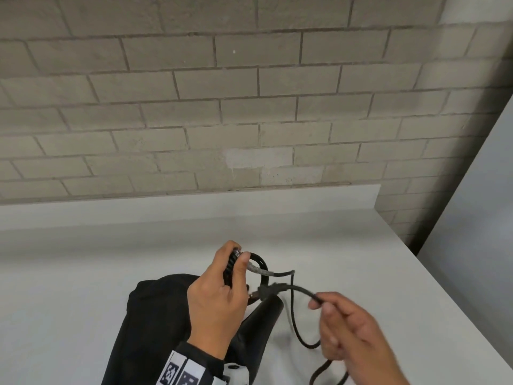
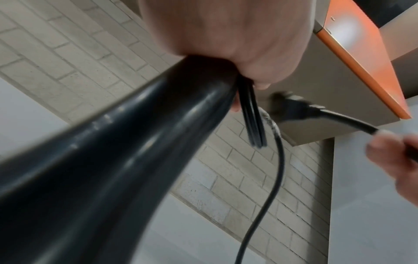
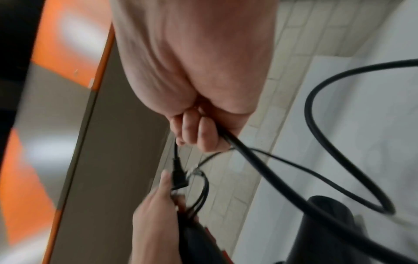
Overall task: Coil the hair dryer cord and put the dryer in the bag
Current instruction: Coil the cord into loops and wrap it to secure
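My left hand (image 1: 234,263) grips the black hair dryer (image 1: 262,320) by the end of its handle, together with a few coiled loops of the black cord (image 1: 261,263). In the left wrist view the handle (image 2: 113,160) runs down from the left hand (image 2: 226,44), with the loops (image 2: 252,123) beside it. My right hand (image 1: 319,301) pinches the cord just behind the plug (image 1: 265,291), which hangs in the air between the hands. Slack cord (image 1: 302,340) loops below the right hand. The black bag (image 1: 150,315) lies on the table under my left forearm.
The white table (image 1: 83,259) reaches back to a low white ledge under a grey brick wall (image 1: 194,107). Its right edge (image 1: 444,295) runs diagonally near my right hand. An orange and grey panel (image 2: 361,53) shows overhead in the wrist views.
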The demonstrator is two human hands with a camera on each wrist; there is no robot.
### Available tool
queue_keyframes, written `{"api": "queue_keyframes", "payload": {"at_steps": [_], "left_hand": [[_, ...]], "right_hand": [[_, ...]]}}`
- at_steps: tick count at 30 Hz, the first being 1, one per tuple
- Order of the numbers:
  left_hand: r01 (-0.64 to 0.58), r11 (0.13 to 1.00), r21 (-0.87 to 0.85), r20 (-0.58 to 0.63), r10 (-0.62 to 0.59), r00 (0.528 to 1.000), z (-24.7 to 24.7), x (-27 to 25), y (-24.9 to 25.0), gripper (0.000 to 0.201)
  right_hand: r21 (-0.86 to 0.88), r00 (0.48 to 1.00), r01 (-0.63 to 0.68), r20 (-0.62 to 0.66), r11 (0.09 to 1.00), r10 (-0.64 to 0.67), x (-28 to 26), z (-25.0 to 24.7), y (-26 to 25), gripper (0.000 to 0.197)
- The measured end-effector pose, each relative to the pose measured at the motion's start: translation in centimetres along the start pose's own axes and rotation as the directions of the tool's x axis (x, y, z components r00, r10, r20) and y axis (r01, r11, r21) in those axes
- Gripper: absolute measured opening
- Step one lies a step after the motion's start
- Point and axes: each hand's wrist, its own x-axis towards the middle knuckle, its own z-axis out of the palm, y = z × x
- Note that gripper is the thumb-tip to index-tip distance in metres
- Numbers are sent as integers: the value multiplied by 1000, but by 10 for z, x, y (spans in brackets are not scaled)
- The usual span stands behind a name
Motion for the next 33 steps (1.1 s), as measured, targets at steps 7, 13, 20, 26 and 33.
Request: {"api": "queue_keyframes", "payload": {"at_steps": [7, 13, 20, 26, 33], "left_hand": [[18, 1000, -16, -12, -18, 1000, 3, 4, -5, 25], [7, 1000, -21, 8, -6, 1000, 4, 1, -1, 22], [-9, 1000, -12, 13, 9, 1000, 5, 0, 3, 22], [-11, 1000, -22, 0, 11, 1000, 5, 0, 3, 23], [-11, 1000, 6, 18, 11, 1000, 2, 2, -2, 24]], "right_hand": [[-505, 999, -38, -28, 862, 27, -15, -77, -14, 18], [-852, 934, -241, -334, 465, -127, -5, -146, 17, 21], [-880, 885, -252, -378, 402, -273, 8, -129, 17, 40], [-830, 916, 304, 119, 467, -383, 20, -29, 6, 26], [-822, 917, 399, 369, 405, -154, 56, 3, -5, 31]]}}
